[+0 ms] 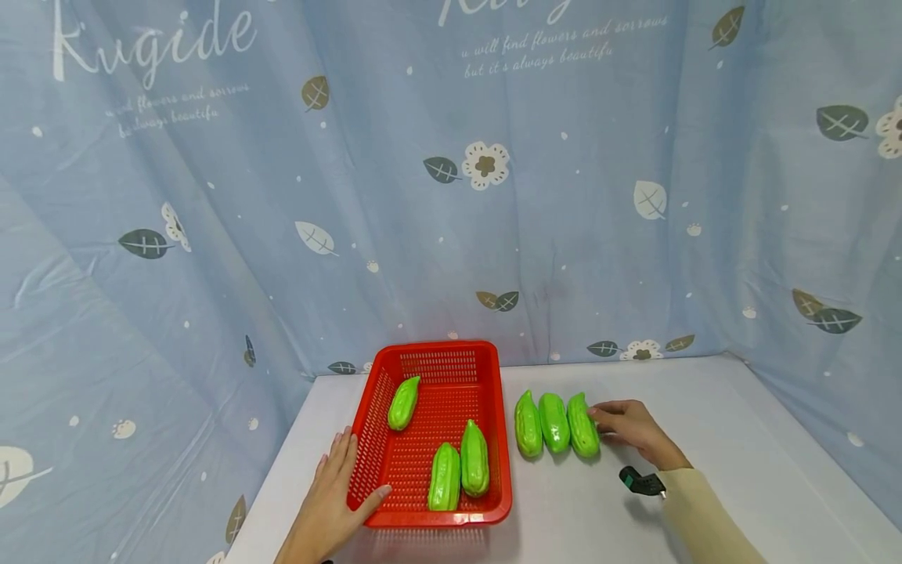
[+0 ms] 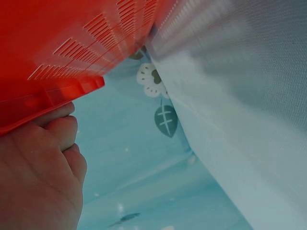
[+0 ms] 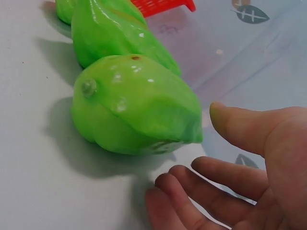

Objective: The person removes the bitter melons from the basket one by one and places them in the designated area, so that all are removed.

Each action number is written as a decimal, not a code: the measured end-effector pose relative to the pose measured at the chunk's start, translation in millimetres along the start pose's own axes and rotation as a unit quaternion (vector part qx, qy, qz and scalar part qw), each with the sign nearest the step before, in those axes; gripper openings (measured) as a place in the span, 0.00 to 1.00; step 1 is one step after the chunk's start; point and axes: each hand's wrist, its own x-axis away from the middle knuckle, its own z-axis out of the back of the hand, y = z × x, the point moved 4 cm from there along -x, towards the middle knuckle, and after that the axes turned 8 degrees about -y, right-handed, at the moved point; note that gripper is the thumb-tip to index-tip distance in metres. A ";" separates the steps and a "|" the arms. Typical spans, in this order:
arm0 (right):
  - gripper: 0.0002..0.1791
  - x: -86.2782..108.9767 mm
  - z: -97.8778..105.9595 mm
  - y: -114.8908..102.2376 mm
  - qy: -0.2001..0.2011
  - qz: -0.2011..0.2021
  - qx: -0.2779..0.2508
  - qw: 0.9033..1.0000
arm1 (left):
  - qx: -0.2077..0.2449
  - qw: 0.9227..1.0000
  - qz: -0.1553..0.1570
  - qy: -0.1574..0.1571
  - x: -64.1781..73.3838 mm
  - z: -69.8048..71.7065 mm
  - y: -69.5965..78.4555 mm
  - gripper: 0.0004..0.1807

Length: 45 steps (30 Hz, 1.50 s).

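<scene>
A red plastic basket (image 1: 437, 518) sits on the table with three green ridged gourds in it: one gourd (image 1: 404, 403) at the back left, two side by side near the front right. My left hand (image 1: 331, 493) rests at the basket's left front corner, fingers extended along the side and thumb over the front rim. Right of the basket, three more gourds lie in a row. My right hand (image 1: 634, 429) is beside the rightmost gourd (image 1: 582, 427). In the right wrist view, thumb and fingers are spread apart near that gourd (image 3: 136, 105), gripping nothing.
The white table (image 1: 564, 517) ends at a blue patterned curtain (image 1: 564, 235) behind and at both sides. The middle gourd (image 1: 554, 423) and left gourd (image 1: 528, 425) of the row lie between the basket and my right hand. A small black device (image 1: 641, 481) is at my right wrist.
</scene>
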 end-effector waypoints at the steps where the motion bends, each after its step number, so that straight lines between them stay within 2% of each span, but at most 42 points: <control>1: 0.34 1.2 1.5 -1.4 0.003 0.001 0.009 1.000 | 0.001 1.000 0.000 0.000 0.3 0.2 0.0 0.57; 6: 0.36 8.1 6.7 -12.1 0.009 0.014 0.038 0.999 | 0.004 1.000 0.004 -0.003 2.2 1.5 0.2 0.57; 12: 0.38 14.8 11.0 -29.9 0.012 0.039 0.049 0.998 | 0.004 1.000 0.007 -0.004 2.8 2.3 0.0 0.57; 21: 0.36 29.6 8.8 -77.2 0.028 0.106 0.064 0.992 | -0.007 1.000 -0.009 0.008 1.5 3.9 2.7 0.56; 28: 0.30 43.7 -10.2 -119.7 0.032 0.171 0.108 0.979 | -0.004 1.000 -0.012 0.010 1.4 5.8 4.4 0.56; 31: 0.29 47.0 -20.5 -133.4 0.025 0.190 0.117 0.974 | -0.008 1.000 -0.016 0.015 0.5 5.4 3.9 0.56; 36: 0.27 51.2 -38.2 -152.2 0.012 0.236 0.140 0.961 | -0.021 0.999 -0.022 0.021 -0.8 5.1 4.7 0.56; 45: 0.27 53.8 -74.5 -183.7 -0.028 0.251 0.153 0.955 | -0.041 0.999 -0.028 0.022 2.5 4.3 3.1 0.56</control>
